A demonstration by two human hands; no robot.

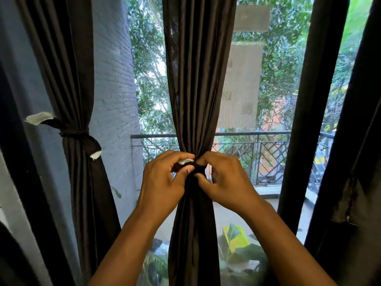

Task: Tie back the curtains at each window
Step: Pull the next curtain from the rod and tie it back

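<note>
A dark brown curtain (198, 89) hangs in the middle of the window, gathered tight at waist height. A dark tieback band (199, 169) with a white end wraps the gathered part. My left hand (162, 182) pinches the white end of the band between thumb and fingers. My right hand (224, 182) pinches the band from the other side, right against the left hand. At the left, a second dark curtain (70, 79) is bound by its own tieback (79, 136) with white ends sticking out.
Dark window frame posts (309, 100) stand right of the middle curtain, and more dark fabric (358, 182) hangs at the far right. Outside are a balcony railing (257, 134), trees and a grey brick wall (115, 89). Large green leaves (237, 244) show low behind the glass.
</note>
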